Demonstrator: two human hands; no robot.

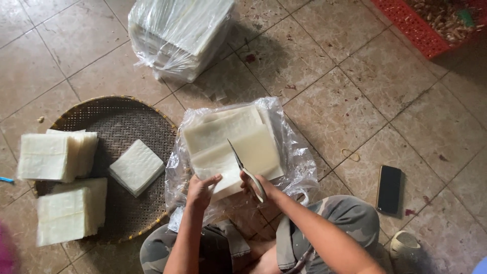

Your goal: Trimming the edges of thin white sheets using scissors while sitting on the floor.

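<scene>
My right hand [256, 184] grips a pair of scissors [238, 159], whose blades point up over a stack of pale square sheets [228, 139]. That stack lies on crumpled clear plastic [294, 162] on the tiled floor in front of my knees. My left hand [201, 189] holds the near left edge of the stack, fingers over the top sheet. The scissor blades lie close together on the sheets.
A round woven tray [122, 122] on the left holds three piles of cut white squares [136, 166]. A plastic-wrapped bundle of sheets [177, 35] sits farther away. A dark phone [389, 189] lies on the floor at right, a red crate [421, 25] at top right.
</scene>
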